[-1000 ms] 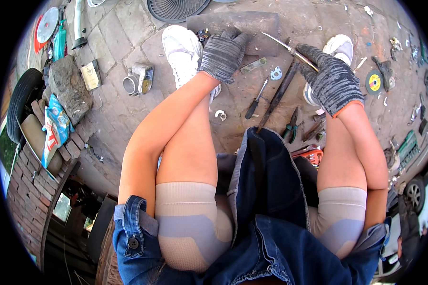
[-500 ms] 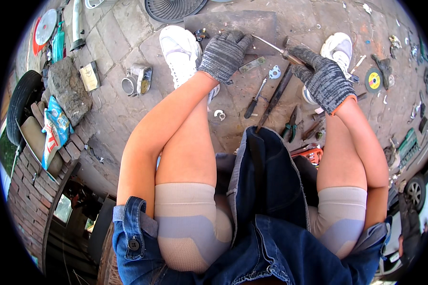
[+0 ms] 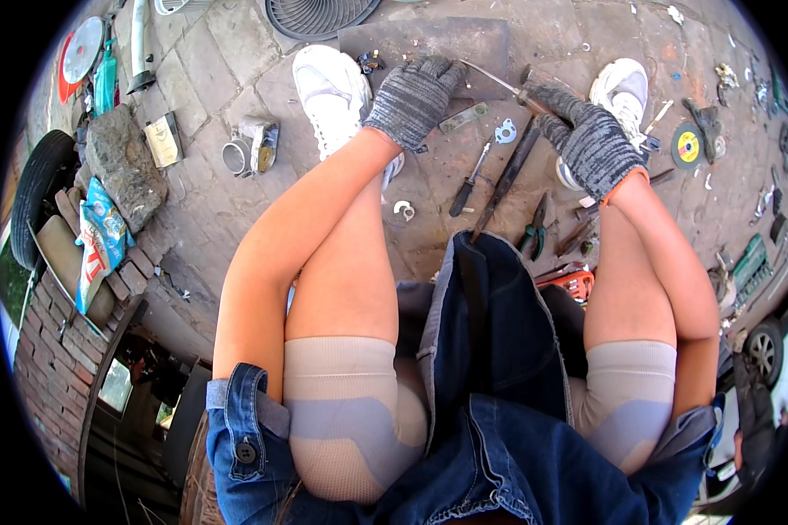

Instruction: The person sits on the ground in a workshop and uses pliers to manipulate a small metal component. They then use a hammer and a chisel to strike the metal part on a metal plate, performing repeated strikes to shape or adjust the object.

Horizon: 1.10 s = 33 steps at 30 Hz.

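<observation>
A screwdriver [image 3: 494, 78] is gripped in my gloved right hand [image 3: 591, 140], its shaft slanting up and left. Its tip reaches the fingers of my gloved left hand [image 3: 416, 101]. That hand is curled, back upward, over the near edge of a dark flat plate [image 3: 486, 39]; whatever lies under its fingers is hidden. A small dark part [image 3: 370, 62] sits beside it. Between my hands and knees lie a flat metal strip [image 3: 464, 118], a small holed metal piece [image 3: 505, 131], another screwdriver [image 3: 469, 181], a long dark bar [image 3: 510, 175] and pliers [image 3: 534, 229].
My white shoes [image 3: 331, 87] flank the plate. Left on the paving are a metal housing [image 3: 252, 147], a rock [image 3: 124, 162] and a tyre [image 3: 37, 197]. A black ribbed round part [image 3: 320, 16] lies beyond. Rightward are a yellow-centred disc [image 3: 687, 147] and an orange tool case [image 3: 575, 284].
My right hand has shifted very slightly left and up, and the screwdriver with it. My left hand keeps its place beside the plate.
</observation>
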Available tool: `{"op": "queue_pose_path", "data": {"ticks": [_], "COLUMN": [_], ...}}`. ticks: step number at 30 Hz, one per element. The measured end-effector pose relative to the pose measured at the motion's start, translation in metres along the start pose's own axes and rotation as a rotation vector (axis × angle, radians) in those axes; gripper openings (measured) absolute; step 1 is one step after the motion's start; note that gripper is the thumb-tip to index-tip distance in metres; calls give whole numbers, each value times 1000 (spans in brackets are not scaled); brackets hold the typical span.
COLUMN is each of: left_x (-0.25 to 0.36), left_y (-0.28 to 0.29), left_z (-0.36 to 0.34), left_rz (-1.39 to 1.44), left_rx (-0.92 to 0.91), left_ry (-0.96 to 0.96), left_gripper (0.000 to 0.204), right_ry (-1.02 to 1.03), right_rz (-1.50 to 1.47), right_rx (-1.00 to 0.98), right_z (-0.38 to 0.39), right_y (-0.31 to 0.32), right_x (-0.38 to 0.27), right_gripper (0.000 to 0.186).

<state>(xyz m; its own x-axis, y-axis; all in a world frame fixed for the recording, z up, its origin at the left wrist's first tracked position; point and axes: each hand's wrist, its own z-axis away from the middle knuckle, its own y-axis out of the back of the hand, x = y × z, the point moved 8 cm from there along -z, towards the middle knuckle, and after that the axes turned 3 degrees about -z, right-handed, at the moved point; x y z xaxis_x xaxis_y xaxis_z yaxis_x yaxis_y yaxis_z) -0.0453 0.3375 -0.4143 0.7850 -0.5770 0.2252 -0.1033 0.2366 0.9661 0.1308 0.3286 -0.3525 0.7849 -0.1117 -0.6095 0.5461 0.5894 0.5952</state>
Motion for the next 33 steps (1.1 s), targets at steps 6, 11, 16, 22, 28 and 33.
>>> {"op": "queue_pose_path", "data": {"ticks": [6,11,16,22,28,33], "left_x": [1,5,8,9,10,9], "left_y": [0,8,3,-3,2,-1], "left_z": [-2,0,0,1,-1,1], "left_rz": [-39,-68,-117,-184,-143,-162], "left_rx": [-59,-48,-34,-21,-58,-34], "left_ry": [5,2,-60,-98,-66,-79], "left_gripper": [57,57,49,47,45,43], "right_ry": [31,-172,-300,-252,-156,-65], "right_rz": [-54,-294,-503,-427,-223,-88], "right_rx": [22,-127,-165,-154,-113,-119], "right_z": [-1,2,10,5,3,6], "right_y": [1,-5,-14,-13,-9,-10], "right_x": [2,17,40,28,24,22], "right_gripper": [34,33,33,32,33,35]}}
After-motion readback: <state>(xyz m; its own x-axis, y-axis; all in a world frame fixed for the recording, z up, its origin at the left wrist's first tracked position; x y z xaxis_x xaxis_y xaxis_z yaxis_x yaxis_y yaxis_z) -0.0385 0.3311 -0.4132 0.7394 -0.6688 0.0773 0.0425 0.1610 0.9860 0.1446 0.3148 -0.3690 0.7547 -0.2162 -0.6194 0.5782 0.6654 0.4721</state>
